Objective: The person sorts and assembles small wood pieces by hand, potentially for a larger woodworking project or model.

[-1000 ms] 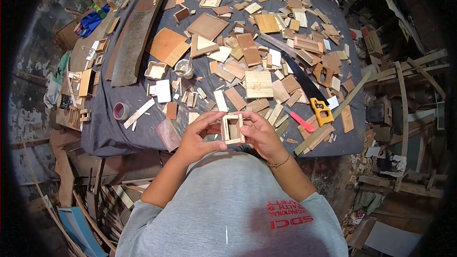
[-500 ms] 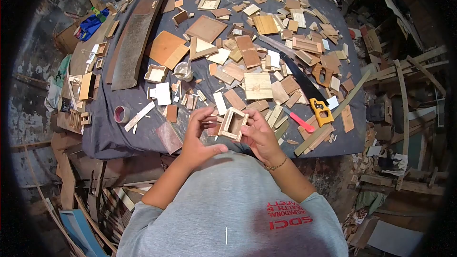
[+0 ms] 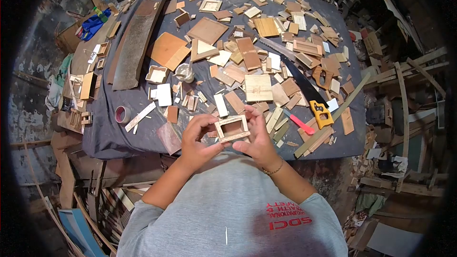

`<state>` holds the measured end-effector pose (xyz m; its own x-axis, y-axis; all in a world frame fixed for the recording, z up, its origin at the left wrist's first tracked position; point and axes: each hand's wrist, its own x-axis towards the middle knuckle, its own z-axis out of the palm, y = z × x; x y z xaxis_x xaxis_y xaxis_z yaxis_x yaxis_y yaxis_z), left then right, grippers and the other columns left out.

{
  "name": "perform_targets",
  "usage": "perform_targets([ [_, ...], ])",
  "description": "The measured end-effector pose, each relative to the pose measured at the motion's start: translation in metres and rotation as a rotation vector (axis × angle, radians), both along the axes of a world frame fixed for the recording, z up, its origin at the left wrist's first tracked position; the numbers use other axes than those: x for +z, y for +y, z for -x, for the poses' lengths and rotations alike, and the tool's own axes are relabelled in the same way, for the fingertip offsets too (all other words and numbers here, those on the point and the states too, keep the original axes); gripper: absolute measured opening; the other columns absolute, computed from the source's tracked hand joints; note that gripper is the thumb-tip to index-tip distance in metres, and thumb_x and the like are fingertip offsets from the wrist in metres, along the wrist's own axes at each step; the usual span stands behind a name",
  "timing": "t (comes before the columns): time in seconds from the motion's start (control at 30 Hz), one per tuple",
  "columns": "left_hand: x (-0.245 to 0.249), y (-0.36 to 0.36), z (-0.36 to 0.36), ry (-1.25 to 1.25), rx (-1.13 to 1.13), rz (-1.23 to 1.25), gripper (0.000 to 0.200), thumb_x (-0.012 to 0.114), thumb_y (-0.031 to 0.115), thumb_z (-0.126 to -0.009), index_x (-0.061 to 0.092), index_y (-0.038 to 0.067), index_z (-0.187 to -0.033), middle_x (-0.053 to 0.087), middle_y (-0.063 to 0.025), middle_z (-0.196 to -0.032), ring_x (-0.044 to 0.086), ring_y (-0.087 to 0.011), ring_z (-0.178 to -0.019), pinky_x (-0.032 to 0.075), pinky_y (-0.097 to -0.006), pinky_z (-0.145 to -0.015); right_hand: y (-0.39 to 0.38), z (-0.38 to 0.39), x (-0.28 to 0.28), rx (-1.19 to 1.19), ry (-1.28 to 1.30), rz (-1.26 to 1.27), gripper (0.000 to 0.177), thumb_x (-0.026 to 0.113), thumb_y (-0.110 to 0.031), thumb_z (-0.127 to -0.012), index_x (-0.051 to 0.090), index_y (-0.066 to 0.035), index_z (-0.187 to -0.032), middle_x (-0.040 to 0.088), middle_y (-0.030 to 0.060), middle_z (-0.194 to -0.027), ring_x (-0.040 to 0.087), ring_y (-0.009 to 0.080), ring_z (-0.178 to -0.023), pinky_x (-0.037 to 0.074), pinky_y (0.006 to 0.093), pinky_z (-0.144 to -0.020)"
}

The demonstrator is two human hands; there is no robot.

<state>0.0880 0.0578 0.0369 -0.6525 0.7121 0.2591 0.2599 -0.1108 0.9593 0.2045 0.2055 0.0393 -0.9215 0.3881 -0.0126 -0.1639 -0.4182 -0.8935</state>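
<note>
A small rectangular wooden box [image 3: 233, 138], its hollow side facing up toward me, is held between my two hands just off the table's near edge. My left hand [image 3: 197, 138] grips its left end, fingers behind and thumb in front. At the right end, my right hand [image 3: 259, 138] has its fingers curled at the back and the thumb low near the front corner. Beyond the box lie a white-faced strip [image 3: 220, 105] and a brown wood piece [image 3: 233, 102].
A cloth-covered table [image 3: 107, 138] carries many wood offcuts. To the right lie a yellow-handled saw [image 3: 321, 113], a wooden-handled saw [image 3: 322, 77] and a red-handled tool [image 3: 302, 124]. On the left are a tape roll [image 3: 122, 114], a white cup [image 3: 184, 73] and a long board [image 3: 133, 52].
The box has turned from upright and slanted to lying lengthwise between my hands. My left hand has closed onto its left end, and my right hand has shifted its hold.
</note>
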Motion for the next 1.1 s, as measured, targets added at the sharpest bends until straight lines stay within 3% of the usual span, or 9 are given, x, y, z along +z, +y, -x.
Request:
perform_targets([
  [0.07,0.001,-0.002,0.002,-0.142,-0.052,-0.065,0.056,0.084,0.004,-0.063,0.055,0.001,-0.111,0.05,-0.0099,-0.115,0.056,-0.019,-0.106,0.052,-0.0323,-0.089,0.009,-0.004,-0.006,-0.019,0.016,-0.382,0.082,0.08,-0.014,-0.071,0.032,-0.007,-0.137,0.046,0.0107,-0.124,0.048,0.0213,-0.115,0.04,0.0345,-0.099],
  [0.1,0.002,-0.004,0.002,-0.144,-0.05,-0.064,0.056,0.084,0.004,-0.063,0.055,0.001,-0.111,0.05,-0.0099,-0.115,0.056,-0.019,-0.106,0.052,-0.0323,-0.089,0.014,-0.005,-0.004,-0.017,0.014,-0.38,0.082,0.08,-0.014,-0.071,0.032,-0.007,-0.137,0.046,0.0107,-0.124,0.048,0.0213,-0.115,0.04,0.0345,-0.099],
  [0.17,0.002,-0.007,0.002,-0.257,-0.102,-0.1,0.055,0.083,0.003,-0.064,0.055,0.001,-0.111,0.049,-0.0089,-0.116,0.056,-0.0183,-0.107,0.051,-0.0327,-0.091,0.02,-0.007,0.004,0.023,0.014,-0.523,0.071,0.082,-0.01,-0.068,0.045,-0.002,-0.129,0.046,0.0112,-0.128,0.047,0.0224,-0.12,0.039,0.0371,-0.102],
  [0.37,0.004,-0.009,0.002,-0.311,-0.122,-0.09,0.056,0.083,0.003,-0.064,0.055,0.001,-0.112,0.049,-0.0085,-0.116,0.055,-0.018,-0.109,0.05,-0.0332,-0.094,0.014,-0.008,0.011,0.0,0.07,-0.436,0.057,0.08,-0.006,-0.069,0.055,-0.001,-0.12,0.056,0.0105,-0.115,0.057,0.0199,-0.107,0.048,0.0325,-0.092],
  [0.8,0.01,-0.012,0.002,-0.249,-0.168,-0.085,0.057,0.084,0.001,-0.062,0.056,-0.001,-0.111,0.05,-0.0092,-0.115,0.056,-0.0192,-0.107,0.05,-0.0329,-0.095,0.013,-0.011,0.009,0.017,0.089,-0.462,0.057,0.081,-0.007,-0.069,0.056,0.0,-0.119,0.056,0.0116,-0.116,0.057,0.0198,-0.107,0.049,0.0322,-0.09],
  [0.87,0.01,-0.013,-0.003,-0.44,-0.116,-0.107,0.06,0.085,0.003,-0.062,0.055,-0.001,-0.114,0.05,-0.0092,-0.114,0.056,-0.0195,-0.108,0.049,-0.0324,-0.095,0.012,-0.011,0.009,0.013,0.069,-0.436,0.057,0.081,-0.007,-0.069,0.055,0.0,-0.119,0.056,0.0117,-0.116,0.057,0.0194,-0.107,0.049,0.032,-0.09],
  [0.97,0.016,-0.01,-0.002,-0.465,-0.157,-0.218,0.062,0.086,0.006,-0.062,0.055,-0.001,-0.116,0.05,-0.0094,-0.114,0.055,-0.0197,-0.109,0.049,-0.032,-0.095,0.01,-0.011,0.009,0.005,0.085,-0.407,0.058,0.082,-0.008,-0.069,0.055,0.0,-0.12,0.056,0.0117,-0.116,0.057,0.0192,-0.107,0.049,0.0321,-0.091],
  [1.1,0.015,-0.011,0.004,-0.255,-0.178,-0.057,0.063,0.086,0.008,-0.062,0.056,-0.002,-0.117,0.05,-0.0096,-0.114,0.055,-0.0198,-0.109,0.049,-0.0323,-0.095,0.005,-0.012,0.011,-0.031,0.03,-0.342,0.059,0.082,-0.008,-0.069,0.055,-0.001,-0.12,0.057,0.0114,-0.115,0.057,0.019,-0.106,0.049,0.0321,-0.091],
])
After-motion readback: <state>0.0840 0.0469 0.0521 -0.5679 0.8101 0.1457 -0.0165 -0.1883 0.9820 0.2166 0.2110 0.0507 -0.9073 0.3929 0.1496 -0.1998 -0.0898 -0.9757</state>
